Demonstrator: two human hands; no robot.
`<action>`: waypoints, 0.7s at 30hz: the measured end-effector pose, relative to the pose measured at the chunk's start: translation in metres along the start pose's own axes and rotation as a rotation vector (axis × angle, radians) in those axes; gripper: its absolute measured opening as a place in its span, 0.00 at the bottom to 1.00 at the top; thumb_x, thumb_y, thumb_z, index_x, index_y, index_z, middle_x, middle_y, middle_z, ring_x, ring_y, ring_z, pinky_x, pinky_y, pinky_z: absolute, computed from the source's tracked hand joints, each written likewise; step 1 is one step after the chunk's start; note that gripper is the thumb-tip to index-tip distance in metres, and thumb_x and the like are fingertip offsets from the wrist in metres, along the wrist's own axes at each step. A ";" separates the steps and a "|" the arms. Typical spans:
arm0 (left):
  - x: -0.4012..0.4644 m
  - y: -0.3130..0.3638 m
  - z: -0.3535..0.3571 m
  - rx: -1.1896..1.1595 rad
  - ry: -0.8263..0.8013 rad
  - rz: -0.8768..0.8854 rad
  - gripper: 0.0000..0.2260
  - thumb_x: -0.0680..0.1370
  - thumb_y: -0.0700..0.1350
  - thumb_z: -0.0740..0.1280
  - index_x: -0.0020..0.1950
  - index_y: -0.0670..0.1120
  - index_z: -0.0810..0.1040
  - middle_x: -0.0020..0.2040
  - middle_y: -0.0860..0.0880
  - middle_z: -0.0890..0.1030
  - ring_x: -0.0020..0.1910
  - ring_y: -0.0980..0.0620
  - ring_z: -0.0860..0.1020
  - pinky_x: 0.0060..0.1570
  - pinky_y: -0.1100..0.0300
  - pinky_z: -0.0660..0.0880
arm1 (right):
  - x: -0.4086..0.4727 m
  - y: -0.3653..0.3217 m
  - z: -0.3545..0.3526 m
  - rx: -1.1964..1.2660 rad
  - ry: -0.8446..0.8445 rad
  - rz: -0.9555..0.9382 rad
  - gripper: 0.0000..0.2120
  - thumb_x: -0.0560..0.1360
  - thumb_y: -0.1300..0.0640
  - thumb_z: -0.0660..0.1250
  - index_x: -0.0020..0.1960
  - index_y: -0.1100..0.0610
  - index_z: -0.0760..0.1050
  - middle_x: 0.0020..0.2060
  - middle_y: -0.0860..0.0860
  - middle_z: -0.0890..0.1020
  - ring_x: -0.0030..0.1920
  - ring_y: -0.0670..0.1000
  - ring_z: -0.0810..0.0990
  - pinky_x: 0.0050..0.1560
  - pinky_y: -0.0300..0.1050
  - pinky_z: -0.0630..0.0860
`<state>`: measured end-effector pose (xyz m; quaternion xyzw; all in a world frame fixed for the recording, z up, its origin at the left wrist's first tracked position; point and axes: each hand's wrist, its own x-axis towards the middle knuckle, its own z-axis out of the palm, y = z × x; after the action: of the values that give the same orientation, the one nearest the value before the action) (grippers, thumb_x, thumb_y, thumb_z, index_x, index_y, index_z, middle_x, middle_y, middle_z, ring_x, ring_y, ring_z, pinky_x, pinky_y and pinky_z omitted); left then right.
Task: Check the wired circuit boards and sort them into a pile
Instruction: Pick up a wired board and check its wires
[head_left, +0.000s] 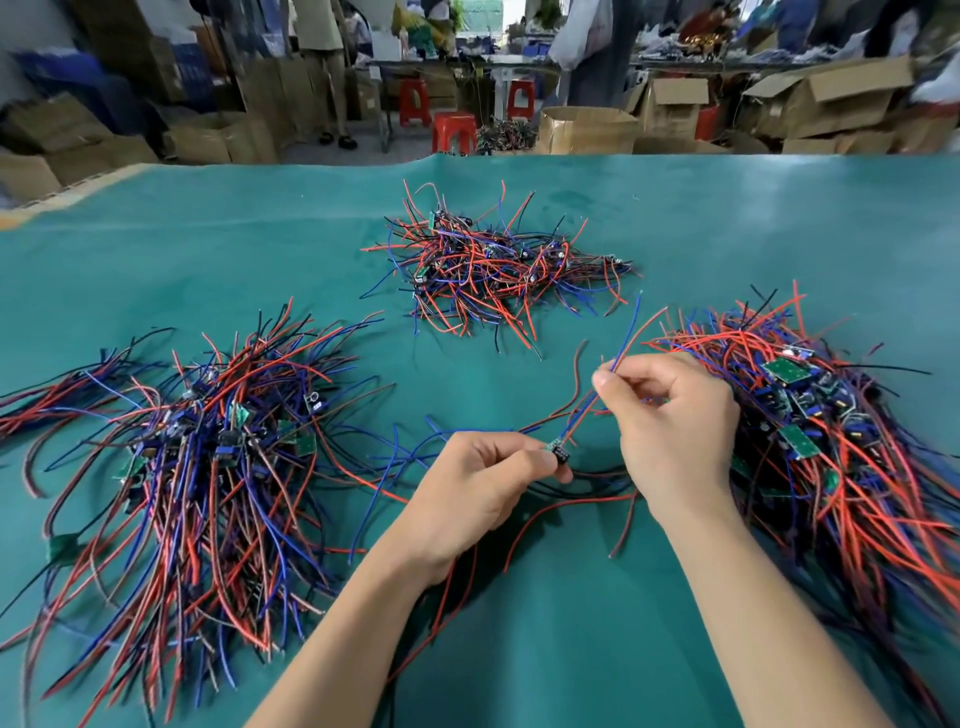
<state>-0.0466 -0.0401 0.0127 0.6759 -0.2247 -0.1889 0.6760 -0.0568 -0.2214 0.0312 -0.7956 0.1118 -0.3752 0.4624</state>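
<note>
- The left hand pinches a small board between thumb and forefinger; the other fingers curl loosely beside it. The board sits at the fingertips, lifted off the counter, just left of the right hand's heel.
- The right hand pinches the board's wires between thumb and forefinger, up and to the right of the board; its remaining fingers are curled in toward the palm.
- The relation that matters: board low and near, wires running from it up and away to the right, so the long axis slants from lower left to upper right, with the red and blue ends sticking out past the right fingertips. The two pinches hold that stretch nearly straight.
- The board is between both hands, nearer the left one, which carries it. I judge this a check in hand, with the sorting drop still to come.
- Outward: the left pile lies well apart on the left hand's side, its wires combed roughly one way. The right pile is just beside the right hand, touching its knuckles. The far pile lies beyond both hands, a loose tangle.
- Which pile takes checked boards cannot be told for sure; the left hand has the shorter path to the left pile.
- Stray wires lie on the counter under the hands and could snag.
</note>
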 end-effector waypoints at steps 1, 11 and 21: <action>0.000 0.000 0.000 0.004 -0.006 -0.001 0.14 0.71 0.56 0.67 0.42 0.45 0.84 0.25 0.48 0.58 0.26 0.50 0.53 0.26 0.60 0.51 | 0.001 0.001 -0.002 -0.021 0.033 -0.024 0.07 0.72 0.62 0.76 0.40 0.52 0.82 0.38 0.44 0.81 0.36 0.44 0.80 0.44 0.37 0.75; -0.001 0.002 -0.001 0.040 -0.089 -0.032 0.14 0.71 0.55 0.67 0.41 0.46 0.84 0.27 0.44 0.55 0.28 0.47 0.51 0.28 0.55 0.48 | 0.012 0.011 -0.010 0.194 0.130 0.162 0.09 0.79 0.61 0.68 0.43 0.50 0.78 0.33 0.48 0.85 0.27 0.48 0.81 0.29 0.47 0.77; 0.001 -0.002 -0.005 -0.157 0.000 -0.083 0.11 0.81 0.42 0.65 0.56 0.34 0.79 0.33 0.50 0.66 0.27 0.56 0.62 0.24 0.68 0.58 | 0.008 -0.004 -0.004 0.816 -0.062 0.694 0.14 0.83 0.53 0.64 0.52 0.64 0.79 0.41 0.58 0.87 0.39 0.53 0.85 0.41 0.42 0.82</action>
<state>-0.0429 -0.0369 0.0113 0.6293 -0.1809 -0.2341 0.7186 -0.0553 -0.2261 0.0394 -0.4782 0.1996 -0.1894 0.8341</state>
